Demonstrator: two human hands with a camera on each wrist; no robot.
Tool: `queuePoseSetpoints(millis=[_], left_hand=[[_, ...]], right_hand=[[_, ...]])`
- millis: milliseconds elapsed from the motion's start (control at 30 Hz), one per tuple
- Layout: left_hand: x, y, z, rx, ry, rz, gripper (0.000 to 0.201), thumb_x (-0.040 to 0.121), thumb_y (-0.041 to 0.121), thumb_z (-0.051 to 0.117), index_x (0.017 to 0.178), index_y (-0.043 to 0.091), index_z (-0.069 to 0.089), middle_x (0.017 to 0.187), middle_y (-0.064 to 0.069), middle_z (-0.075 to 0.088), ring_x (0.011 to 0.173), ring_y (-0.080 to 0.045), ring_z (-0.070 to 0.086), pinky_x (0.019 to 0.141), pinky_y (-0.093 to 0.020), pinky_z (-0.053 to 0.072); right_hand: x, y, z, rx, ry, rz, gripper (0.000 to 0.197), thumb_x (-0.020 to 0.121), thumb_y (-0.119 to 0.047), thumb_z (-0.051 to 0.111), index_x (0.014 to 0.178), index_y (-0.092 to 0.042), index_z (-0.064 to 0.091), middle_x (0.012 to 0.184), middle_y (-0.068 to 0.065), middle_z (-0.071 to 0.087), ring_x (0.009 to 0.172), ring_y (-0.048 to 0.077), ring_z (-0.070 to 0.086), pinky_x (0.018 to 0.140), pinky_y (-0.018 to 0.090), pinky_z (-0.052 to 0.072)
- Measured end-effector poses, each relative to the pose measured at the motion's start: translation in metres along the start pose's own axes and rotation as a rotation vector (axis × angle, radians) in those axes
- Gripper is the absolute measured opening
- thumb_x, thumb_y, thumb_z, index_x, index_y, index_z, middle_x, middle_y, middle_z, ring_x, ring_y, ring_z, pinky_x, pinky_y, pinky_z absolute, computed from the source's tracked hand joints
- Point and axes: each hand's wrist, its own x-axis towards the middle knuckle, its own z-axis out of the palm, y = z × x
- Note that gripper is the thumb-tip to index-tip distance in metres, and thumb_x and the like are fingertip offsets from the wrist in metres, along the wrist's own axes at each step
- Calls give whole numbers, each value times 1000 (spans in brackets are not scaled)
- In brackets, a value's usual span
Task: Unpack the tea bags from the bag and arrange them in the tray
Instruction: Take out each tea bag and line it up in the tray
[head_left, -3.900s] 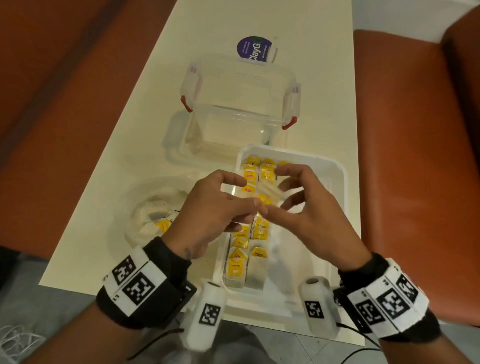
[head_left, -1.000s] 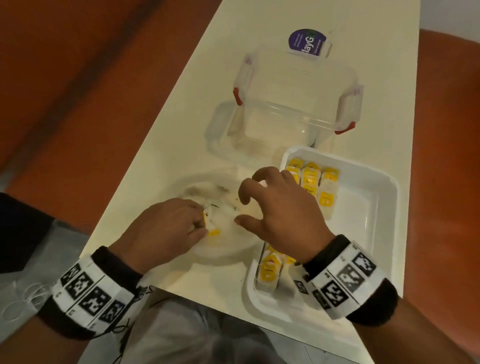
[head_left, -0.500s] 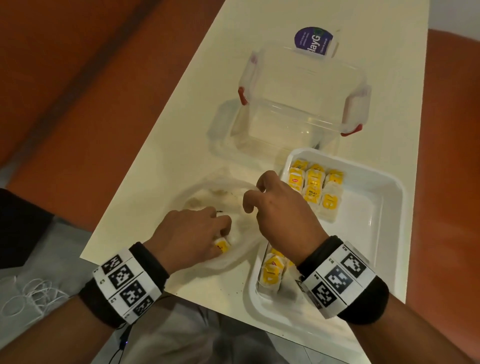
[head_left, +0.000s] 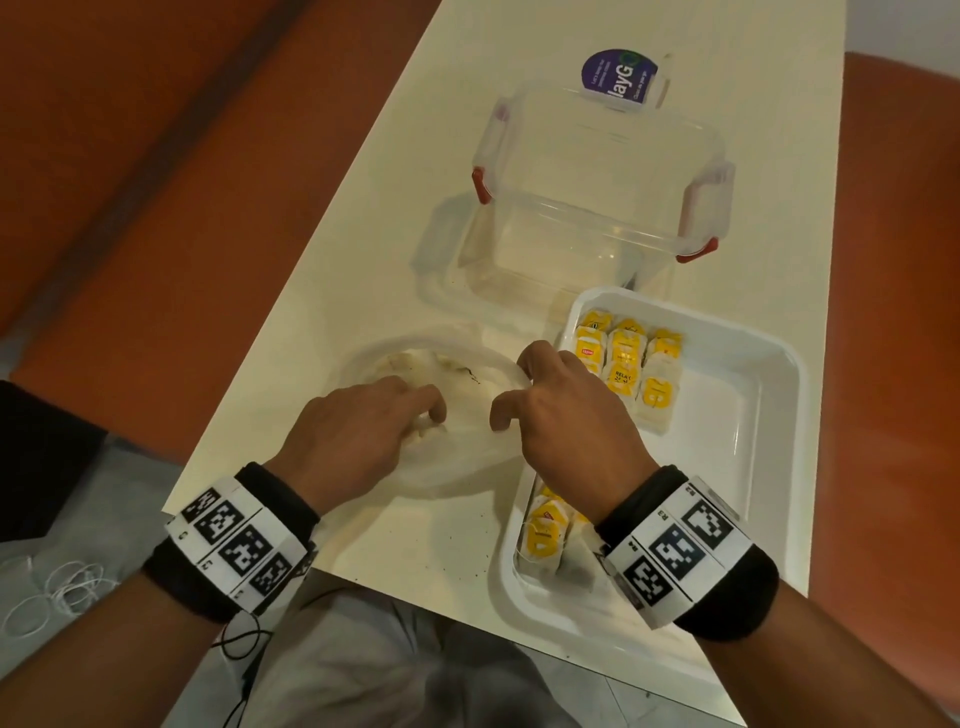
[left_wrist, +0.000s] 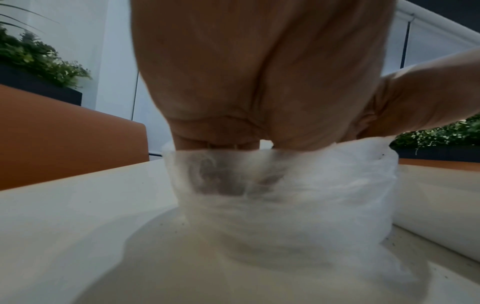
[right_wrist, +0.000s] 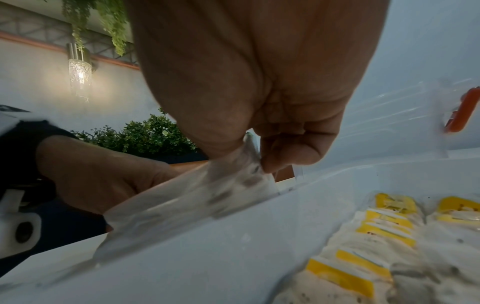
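A crumpled clear plastic bag (head_left: 415, 384) lies on the cream table (head_left: 415, 540), left of the white tray (head_left: 779, 374). My left hand (head_left: 434, 418) reaches into the bag's mouth, its fingertips curled on a pale tea bag (head_left: 423, 430) that is mostly hidden. In the left wrist view the fingers show only dimly through the bag (left_wrist: 285, 195). My right hand (head_left: 519, 384) pinches the bag's right rim between thumb and forefinger, a pinch (right_wrist: 255, 162) shown close up in the right wrist view. Yellow-tagged tea bags (head_left: 628, 364) lie in rows in the tray (right_wrist: 233, 246).
A clear plastic box with red clips (head_left: 597, 208) stands behind the tray, with its lid (head_left: 441, 260) lying beside it. A purple-labelled item (head_left: 618, 78) is behind the box. Tea dust speckles the table. Orange seats (head_left: 130, 208) flank it on both sides.
Both hands left the tray and moved to the bag. My left hand has pushed deeper into it and the yellow tag is now hidden. My right hand has pinched the rim.
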Motion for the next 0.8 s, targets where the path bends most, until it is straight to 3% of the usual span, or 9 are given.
queuePoseSetpoints(millis=[100,167,233,300,400,467,600,700,800], left_hand=[[0,-2,-2,5,-60,37,26,98,41,49,123,48,55,124,17,54,98,-14,61,60,-28,42],[-1,0,-6,45,-115,32,34,94,50,53,127,48,51,126,17,50,104,-12,59,60,-27,35],[-1,5,-7,130,-133,36,43,90,49,58,131,47,43,122,15,50,97,-13,57,56,-26,29],[0,8,-4,170,-131,45,49,90,46,59,133,49,36,115,12,49,82,-14,52,51,-26,25],[3,8,-2,159,-117,61,41,92,47,57,129,51,39,108,12,46,75,-13,46,51,-24,24],[6,5,-3,112,-104,47,32,93,48,56,123,48,44,107,14,45,75,-13,46,51,-23,23],[10,-3,-4,-39,-98,44,21,92,46,59,109,45,47,101,18,45,78,-15,53,55,-24,32],[14,-10,-6,-190,-95,50,16,92,39,62,99,43,48,88,16,55,76,-10,53,58,-26,33],[16,-17,-11,-400,-84,-4,17,89,28,68,91,36,53,74,13,54,68,-11,52,56,-28,36]], right_hand=[[0,-3,2,-1,-57,-36,37,89,-4,55,99,-31,79,114,8,50,96,28,47,68,37,42],[-1,-5,0,-38,-82,-70,42,90,-7,48,99,-35,78,117,6,50,97,28,45,69,37,38],[-1,-9,-1,-47,-90,-52,42,80,-10,48,83,-38,79,106,7,57,86,29,49,62,36,31],[-2,-9,0,-87,-35,-41,35,72,-12,57,76,-39,78,102,7,61,84,32,54,60,36,33],[-9,-15,-1,-129,87,-20,30,76,-16,69,96,-37,76,122,7,59,100,33,53,72,42,42],[-14,-21,-5,-121,140,-76,22,79,-32,71,101,-36,73,124,3,57,103,30,52,76,41,41],[-11,-23,4,-264,-13,-181,34,74,-63,65,93,-37,76,95,-6,59,92,25,48,71,38,29],[-5,-21,16,-370,-63,-174,12,77,-36,68,69,-30,73,62,-9,47,74,21,36,66,37,14],[-1,-19,18,-402,-64,-161,22,73,-19,68,52,-22,62,52,-8,38,68,20,29,63,37,14]])
